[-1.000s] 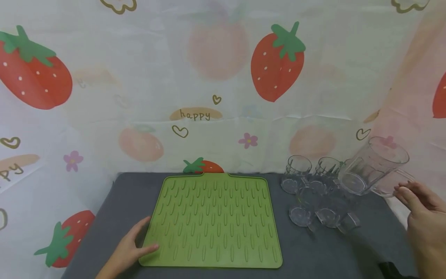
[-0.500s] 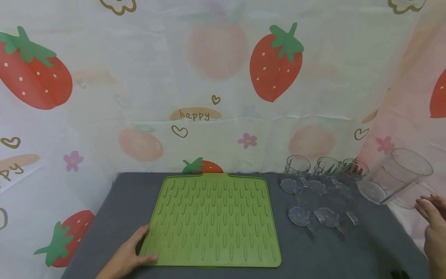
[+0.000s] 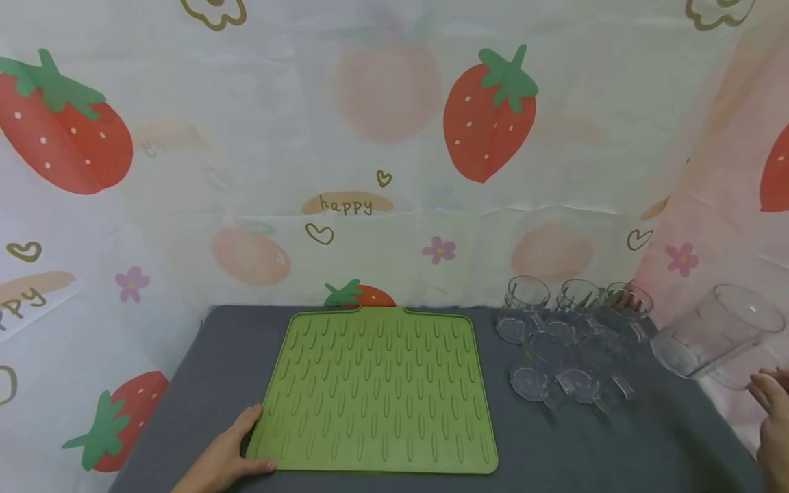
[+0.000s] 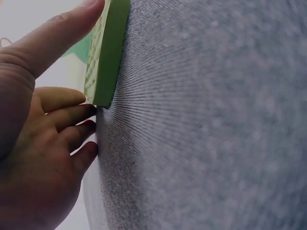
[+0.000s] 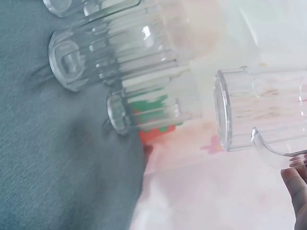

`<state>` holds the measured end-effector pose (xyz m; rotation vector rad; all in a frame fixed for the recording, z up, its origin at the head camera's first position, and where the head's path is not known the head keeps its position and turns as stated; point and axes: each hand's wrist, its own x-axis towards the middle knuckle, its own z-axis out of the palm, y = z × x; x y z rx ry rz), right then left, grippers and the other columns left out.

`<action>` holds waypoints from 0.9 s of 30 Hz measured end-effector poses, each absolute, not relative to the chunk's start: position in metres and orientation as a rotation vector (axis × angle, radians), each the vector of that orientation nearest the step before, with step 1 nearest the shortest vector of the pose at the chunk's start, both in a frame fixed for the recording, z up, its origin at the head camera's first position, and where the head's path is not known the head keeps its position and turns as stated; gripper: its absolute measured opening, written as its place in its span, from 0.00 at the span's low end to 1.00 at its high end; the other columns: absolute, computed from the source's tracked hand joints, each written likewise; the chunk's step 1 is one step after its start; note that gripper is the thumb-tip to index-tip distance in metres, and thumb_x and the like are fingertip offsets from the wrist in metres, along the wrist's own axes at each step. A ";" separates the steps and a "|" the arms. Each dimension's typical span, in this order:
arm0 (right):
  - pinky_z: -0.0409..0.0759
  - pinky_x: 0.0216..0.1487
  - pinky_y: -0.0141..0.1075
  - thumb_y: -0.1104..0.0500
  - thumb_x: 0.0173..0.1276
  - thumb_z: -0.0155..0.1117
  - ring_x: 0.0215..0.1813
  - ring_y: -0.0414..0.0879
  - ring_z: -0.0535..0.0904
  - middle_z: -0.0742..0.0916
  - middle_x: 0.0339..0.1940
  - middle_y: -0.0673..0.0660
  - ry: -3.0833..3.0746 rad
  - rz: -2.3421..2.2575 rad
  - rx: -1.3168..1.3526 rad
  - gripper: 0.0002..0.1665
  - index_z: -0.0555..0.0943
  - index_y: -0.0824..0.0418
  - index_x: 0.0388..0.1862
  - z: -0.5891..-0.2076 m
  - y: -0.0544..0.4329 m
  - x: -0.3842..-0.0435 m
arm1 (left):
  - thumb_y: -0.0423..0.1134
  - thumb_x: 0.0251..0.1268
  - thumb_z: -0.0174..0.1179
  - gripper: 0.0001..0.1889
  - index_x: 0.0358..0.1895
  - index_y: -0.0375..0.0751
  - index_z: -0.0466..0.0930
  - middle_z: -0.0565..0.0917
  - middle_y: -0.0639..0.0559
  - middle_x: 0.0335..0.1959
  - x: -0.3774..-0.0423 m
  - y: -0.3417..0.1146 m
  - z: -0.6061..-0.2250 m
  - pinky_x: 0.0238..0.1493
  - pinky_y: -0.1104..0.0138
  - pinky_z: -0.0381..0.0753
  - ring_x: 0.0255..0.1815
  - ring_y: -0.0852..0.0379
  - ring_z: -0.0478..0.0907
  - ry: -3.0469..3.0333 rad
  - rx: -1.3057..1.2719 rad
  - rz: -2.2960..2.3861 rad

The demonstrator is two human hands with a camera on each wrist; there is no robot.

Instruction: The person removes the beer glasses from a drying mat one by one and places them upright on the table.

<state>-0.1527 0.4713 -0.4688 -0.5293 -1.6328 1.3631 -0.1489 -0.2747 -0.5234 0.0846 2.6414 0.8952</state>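
Note:
My right hand (image 3: 775, 428), at the right edge of the head view, holds a clear mug (image 3: 709, 335) by its handle. The mug tilts, its mouth toward the upper right, over the table's right side. In the right wrist view, fingertips (image 5: 289, 178) meet the handle of the same mug. A green ridged mat (image 3: 376, 390) lies flat on the table. My left hand (image 3: 222, 452) rests at its near left corner, thumb by the front edge and fingers along the left side. The left wrist view shows these fingers extended beside the mat's thick edge (image 4: 109, 57).
Several clear mugs (image 3: 529, 383) stand grouped on the dark grey tablecloth (image 3: 579, 445), right of the mat. A strawberry-print cloth (image 3: 382, 137) hangs behind the table and along its sides.
My right hand has moved the mug right and slightly down, away from the standing mugs. The left hand has shifted slightly toward the mat's near left corner.

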 end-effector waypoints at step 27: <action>0.75 0.35 0.11 0.71 0.64 0.64 0.29 0.20 0.81 0.84 0.28 0.31 -1.591 1.499 -0.560 0.16 0.85 0.48 0.37 -0.497 0.429 -0.128 | 0.51 0.47 0.75 0.57 0.74 0.25 0.50 0.52 0.23 0.74 -0.153 -0.277 -0.525 0.63 0.35 0.65 0.73 0.23 0.52 2.585 0.112 0.926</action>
